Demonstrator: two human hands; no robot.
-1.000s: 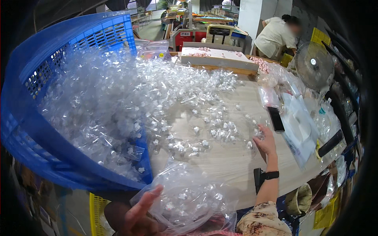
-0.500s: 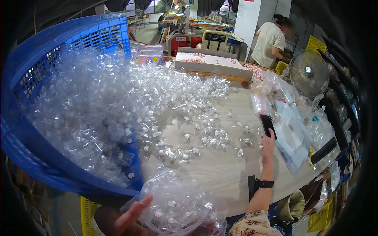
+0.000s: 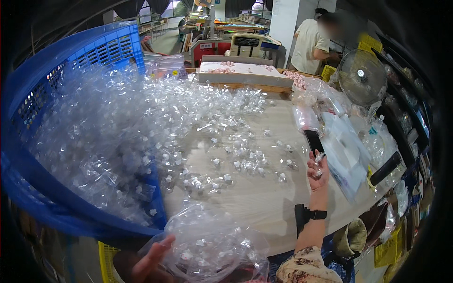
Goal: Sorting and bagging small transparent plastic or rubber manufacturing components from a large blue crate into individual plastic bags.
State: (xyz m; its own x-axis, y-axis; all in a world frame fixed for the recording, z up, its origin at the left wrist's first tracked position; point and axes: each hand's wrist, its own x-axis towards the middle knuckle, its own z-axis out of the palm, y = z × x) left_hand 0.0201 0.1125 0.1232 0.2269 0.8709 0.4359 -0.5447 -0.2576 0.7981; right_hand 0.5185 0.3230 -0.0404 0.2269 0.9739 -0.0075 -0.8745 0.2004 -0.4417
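Note:
A big blue plastic crate (image 3: 52, 198) is tipped on the left, and clear little packets (image 3: 108, 132) spill from it onto the wooden table (image 3: 264, 207). At the bottom edge my left hand (image 3: 151, 262) holds a clear plastic bag (image 3: 212, 245) partly filled with packets. My right hand (image 3: 317, 170) is out over the table's right side, palm up, closed on a few small clear packets (image 3: 318, 165). It sits beside a black phone (image 3: 313, 140) and wears a black wrist strap.
Loose packets (image 3: 236, 160) lie scattered over the table's middle. Clear bags and sheets (image 3: 349, 151) pile at the right edge by a desk fan (image 3: 361, 78). A white tray (image 3: 245, 73) stands at the far end. Another person (image 3: 314, 42) works behind it.
My right hand has slid right and farther across the table, toward the phone, picking up packets. The crate and the bag in my left hand stay about where they were.

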